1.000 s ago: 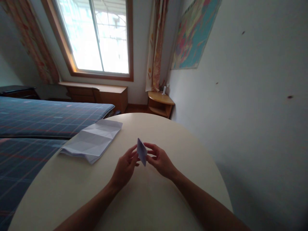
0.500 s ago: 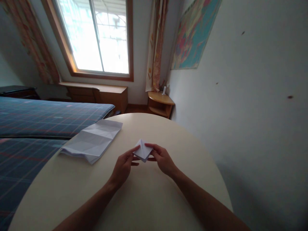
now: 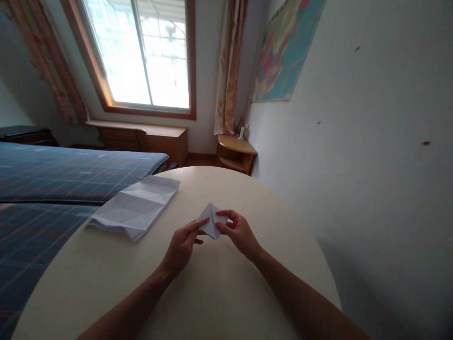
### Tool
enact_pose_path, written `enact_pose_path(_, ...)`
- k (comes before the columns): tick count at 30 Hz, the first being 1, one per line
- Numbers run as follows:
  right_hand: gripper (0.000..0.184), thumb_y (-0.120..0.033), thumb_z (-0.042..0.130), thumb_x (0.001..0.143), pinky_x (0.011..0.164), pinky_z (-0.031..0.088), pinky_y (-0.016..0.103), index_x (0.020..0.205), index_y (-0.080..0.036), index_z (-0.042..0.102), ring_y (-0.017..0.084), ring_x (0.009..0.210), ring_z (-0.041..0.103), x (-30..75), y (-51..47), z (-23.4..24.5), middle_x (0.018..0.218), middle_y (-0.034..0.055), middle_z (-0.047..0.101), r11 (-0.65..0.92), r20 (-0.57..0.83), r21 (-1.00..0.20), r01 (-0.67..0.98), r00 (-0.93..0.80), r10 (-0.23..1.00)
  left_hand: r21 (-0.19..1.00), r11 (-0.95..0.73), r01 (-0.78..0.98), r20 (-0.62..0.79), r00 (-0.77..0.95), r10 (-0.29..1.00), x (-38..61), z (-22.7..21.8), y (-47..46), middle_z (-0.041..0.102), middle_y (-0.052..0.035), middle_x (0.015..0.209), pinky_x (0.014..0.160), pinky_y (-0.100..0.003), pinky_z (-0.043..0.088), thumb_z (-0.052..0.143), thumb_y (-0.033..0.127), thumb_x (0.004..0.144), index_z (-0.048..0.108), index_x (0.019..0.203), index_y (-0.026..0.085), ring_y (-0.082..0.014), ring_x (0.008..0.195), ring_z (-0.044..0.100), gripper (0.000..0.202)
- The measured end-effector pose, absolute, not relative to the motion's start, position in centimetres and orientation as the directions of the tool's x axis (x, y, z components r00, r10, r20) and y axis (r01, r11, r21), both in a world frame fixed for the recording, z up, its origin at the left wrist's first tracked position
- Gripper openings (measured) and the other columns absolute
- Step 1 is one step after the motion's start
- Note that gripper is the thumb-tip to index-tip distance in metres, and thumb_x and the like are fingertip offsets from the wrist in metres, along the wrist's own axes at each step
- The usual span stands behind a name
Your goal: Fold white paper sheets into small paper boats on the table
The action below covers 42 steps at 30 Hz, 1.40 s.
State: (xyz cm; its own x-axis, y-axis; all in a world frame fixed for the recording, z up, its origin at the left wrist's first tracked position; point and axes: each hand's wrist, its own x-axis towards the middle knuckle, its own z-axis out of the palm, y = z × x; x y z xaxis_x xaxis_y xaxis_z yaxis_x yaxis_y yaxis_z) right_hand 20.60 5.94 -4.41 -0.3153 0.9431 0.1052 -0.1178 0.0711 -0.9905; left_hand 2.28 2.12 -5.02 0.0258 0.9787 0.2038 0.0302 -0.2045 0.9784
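Note:
A small folded white paper piece (image 3: 211, 218) lies low over the round cream table (image 3: 219, 293), pinched from both sides. My left hand (image 3: 183, 244) grips its left edge with thumb and fingertips. My right hand (image 3: 239, 232) pinches its right edge, fingers curled. The paper shows a diamond-like face with a crease down the middle. Both forearms reach in from the bottom of the view.
A larger creased white sheet (image 3: 136, 205) lies on the table's far left, partly over the edge. A bed with a blue plaid cover (image 3: 63, 174) stands left of the table. A white wall runs close on the right. A wooden corner shelf (image 3: 235, 152) and window lie beyond.
The small paper was held upright on edge a second ago; it has been turned down and opened flatter between my fingers. Both hands stayed in about the same place.

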Motion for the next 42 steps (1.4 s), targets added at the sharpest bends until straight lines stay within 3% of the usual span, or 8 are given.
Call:
enact_pose_path(4, 0.049, -0.033, 0.082, 0.066, 0.066, 0.056, 0.031, 0.106, -0.022, 0.055, 0.017, 0.075, 0.066, 20.5, 6.1, -4.8, 0.102, 0.0041, 0.067, 0.145, 0.166, -0.985, -0.092, -0.3, 0.939, 0.968, -0.245, 0.062, 0.241, 0.066, 0.968, 2.4, -5.0, 1.8, 0.072, -0.0093, 0.104, 0.066, -0.03, 0.057, 0.056, 0.034, 0.084, 0.073, 0.109, 0.018, -0.0214, 0.085, 0.068, 0.034)
enact_pose_path(11, 0.063, -0.026, 0.077, 0.07, 0.067, 0.055, 0.03, 0.125, -0.026, 0.046, 0.016, 0.08, 0.063, 20.5, 5.4, -4.3, 0.11, 0.0053, 0.062, 0.21, 0.223, -0.975, -0.076, -0.367, 0.903, 0.976, -0.201, 0.083, 0.199, 0.031, 0.979, 2.6, -5.3, 2.2, 0.075, -0.0096, 0.098, 0.061, -0.028, 0.054, 0.063, 0.042, 0.083, 0.06, 0.125, 0.015, -0.0175, 0.07, 0.068, 0.05)
enact_pose_path(16, 0.075, -0.027, 0.078, 0.069, 0.062, 0.052, 0.028, 0.133, -0.026, 0.039, 0.015, 0.075, 0.061, 20.4, 5.4, -4.6, 0.104, 0.0042, 0.062, 0.213, 0.221, -0.975, -0.063, -0.355, 0.908, 0.983, -0.169, 0.073, 0.17, -0.014, 0.985, 2.6, -5.4, 2.6, 0.076, -0.0092, 0.085, 0.063, -0.031, 0.055, 0.067, 0.048, 0.079, 0.068, 0.105, 0.013, -0.0202, 0.07, 0.069, 0.043)
enact_pose_path(24, 0.039, -0.036, 0.078, 0.072, 0.064, 0.052, 0.03, 0.1, -0.018, 0.057, 0.016, 0.07, 0.063, 20.5, 5.9, -5.0, 0.079, 0.0004, 0.065, 0.163, 0.138, -0.986, 0.038, -0.373, 0.918, 0.986, -0.16, -0.044, 0.16, -0.008, 0.987, 2.7, -4.9, 2.5, 0.076, -0.0063, 0.079, 0.065, -0.03, 0.054, 0.07, 0.049, 0.077, 0.06, 0.089, 0.016, -0.0199, 0.069, 0.07, 0.036)
enact_pose_path(27, 0.038, -0.035, 0.077, 0.073, 0.062, 0.051, 0.029, 0.103, -0.019, 0.059, 0.017, 0.07, 0.063, 20.7, 5.7, -4.9, 0.081, 0.0011, 0.067, 0.221, 0.15, -0.967, 0.124, -0.422, 0.894, 0.987, -0.16, -0.005, 0.16, -0.032, 0.987, 2.4, -4.9, 2.7, 0.075, -0.0059, 0.078, 0.06, -0.028, 0.052, 0.069, 0.05, 0.077, 0.062, 0.092, 0.016, -0.0195, 0.067, 0.069, 0.038)
enact_pose_path(32, 0.046, -0.036, 0.076, 0.075, 0.066, 0.052, 0.031, 0.112, -0.018, 0.057, 0.018, 0.073, 0.067, 21.0, 6.1, -4.7, 0.086, 0.0038, 0.071, 0.182, 0.138, -0.98, 0.077, -0.391, 0.91, 0.987, -0.144, 0.066, 0.148, -0.066, 0.987, 2.0, -5.0, 3.0, 0.07, -0.0014, 0.062, 0.055, -0.026, 0.048, 0.07, 0.052, 0.074, 0.06, 0.08, 0.017, -0.0168, 0.057, 0.065, 0.037)
enact_pose_path(38, 0.035, -0.04, 0.078, 0.072, 0.074, 0.051, 0.034, 0.095, -0.015, 0.068, 0.02, 0.078, 0.067, 21.3, 6.6, -4.3, 0.089, 0.0064, 0.073, 0.178, 0.144, -0.981, 0.076, -0.329, 0.933, 0.997, -0.058, 0.056, 0.056, 0.046, 0.997, 2.1, -5.1, 2.9, 0.075, -0.0054, 0.071, 0.059, -0.027, 0.048, 0.069, 0.051, 0.075, 0.064, 0.092, 0.015, -0.0197, 0.066, 0.069, 0.04)
enact_pose_path(42, 0.031, -0.04, 0.078, 0.072, 0.071, 0.05, 0.032, 0.09, -0.016, 0.071, 0.019, 0.075, 0.066, 21.3, 6.4, -4.3, 0.084, 0.004, 0.073, 0.161, 0.127, -0.985, 0.064, -0.369, 0.921, 0.989, -0.08, 0.128, 0.072, 0.062, 0.995, 2.1, -5.1, 2.9, 0.073, -0.0053, 0.068, 0.058, -0.026, 0.047, 0.067, 0.051, 0.077, 0.069, 0.083, 0.014, -0.0173, 0.062, 0.065, 0.038)
